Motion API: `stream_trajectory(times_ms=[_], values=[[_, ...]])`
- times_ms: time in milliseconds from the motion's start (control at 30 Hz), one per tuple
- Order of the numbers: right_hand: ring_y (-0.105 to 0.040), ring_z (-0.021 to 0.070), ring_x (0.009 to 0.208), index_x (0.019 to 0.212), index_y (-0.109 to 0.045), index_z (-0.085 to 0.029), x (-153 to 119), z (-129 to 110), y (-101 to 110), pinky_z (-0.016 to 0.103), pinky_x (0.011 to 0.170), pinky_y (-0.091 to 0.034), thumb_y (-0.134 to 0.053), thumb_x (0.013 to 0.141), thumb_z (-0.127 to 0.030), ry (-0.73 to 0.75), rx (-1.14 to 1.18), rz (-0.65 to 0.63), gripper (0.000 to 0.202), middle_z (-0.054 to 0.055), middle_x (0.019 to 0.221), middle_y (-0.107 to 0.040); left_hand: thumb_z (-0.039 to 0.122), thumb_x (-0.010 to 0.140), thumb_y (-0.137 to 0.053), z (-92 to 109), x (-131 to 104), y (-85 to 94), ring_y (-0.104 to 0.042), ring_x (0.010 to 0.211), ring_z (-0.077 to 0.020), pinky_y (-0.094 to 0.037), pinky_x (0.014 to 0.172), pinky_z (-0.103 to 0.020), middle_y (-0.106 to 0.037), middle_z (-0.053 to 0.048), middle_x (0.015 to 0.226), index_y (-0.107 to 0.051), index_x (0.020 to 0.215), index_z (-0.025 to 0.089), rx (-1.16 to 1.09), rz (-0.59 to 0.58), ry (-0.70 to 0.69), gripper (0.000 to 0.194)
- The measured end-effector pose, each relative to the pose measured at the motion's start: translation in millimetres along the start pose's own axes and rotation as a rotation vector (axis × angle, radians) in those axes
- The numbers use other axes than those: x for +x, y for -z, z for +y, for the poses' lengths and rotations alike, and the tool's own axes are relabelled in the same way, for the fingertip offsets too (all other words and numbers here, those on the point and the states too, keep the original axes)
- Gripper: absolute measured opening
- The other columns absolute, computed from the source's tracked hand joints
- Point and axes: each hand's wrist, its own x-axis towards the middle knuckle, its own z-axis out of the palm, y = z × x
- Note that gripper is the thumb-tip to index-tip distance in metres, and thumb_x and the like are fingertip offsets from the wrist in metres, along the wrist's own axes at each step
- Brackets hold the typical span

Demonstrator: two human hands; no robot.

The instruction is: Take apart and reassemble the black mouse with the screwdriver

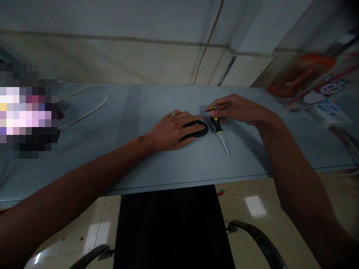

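Note:
A black computer mouse (202,130) rests on the grey table (179,164), its rounded end showing. My left hand (178,129), with a ring on one finger, lies over the mouse, fingers curved around it. Just to the right, my right hand (230,108) holds a screwdriver (217,123) by its black and yellow handle, thumb and fingers closed on it. The metal shaft slants down toward the table's front edge. Whether its tip touches the tabletop, I cannot tell.
A white cable (105,101) loops at the left beside a blurred-out area. An orange package (303,74) and a white-and-blue box (329,112) sit at the right. Behind the table stands a tiled wall (126,59). A black chair (174,228) is below the front edge.

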Motion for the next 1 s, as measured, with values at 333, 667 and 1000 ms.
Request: stream_trajectory(times_ms=[333,667,1000], values=[[-0.066,0.0175,0.069,0.106,-0.083,-0.023,3.5,7.7,4.1,0.037,0.068,-0.054,-0.083,0.074,-0.059,-0.039,-0.075,-0.004,0.048,0.004,0.086,-0.078,0.043,0.11,-0.048,1.0,0.1,-0.6,-0.064,0.119,-0.0238,-0.052,0.101,-0.041,-0.063,-0.012,0.142,-0.061,0.142,0.024,0.003,0.035,0.012,0.04],[-0.068,0.0206,0.086,0.112,-0.081,-0.024,0.7,16.8,12.6,0.04,0.081,-0.053,-0.085,0.073,-0.06,-0.03,-0.034,-0.012,0.053,0.006,0.102,-0.08,0.043,0.11,-0.048,0.2,-0.7,-2.6,-0.065,0.117,-0.0245,-0.052,0.096,-0.039,-0.064,-0.012,0.139,-0.061,0.142,0.023,0.03,0.058,-0.007,0.04],[-0.069,0.0237,0.082,0.099,-0.077,-0.021,-4.4,5.8,7.6,0.043,0.077,-0.056,-0.086,0.071,-0.059,-0.026,-0.102,0.016,0.049,0.008,0.095,-0.078,0.044,0.11,-0.046,0.0,-0.6,-3.4,-0.065,0.117,-0.0248,-0.052,0.097,-0.04,-0.064,-0.012,0.139,-0.06,0.143,0.023,0.01,0.041,0.011,0.041]])
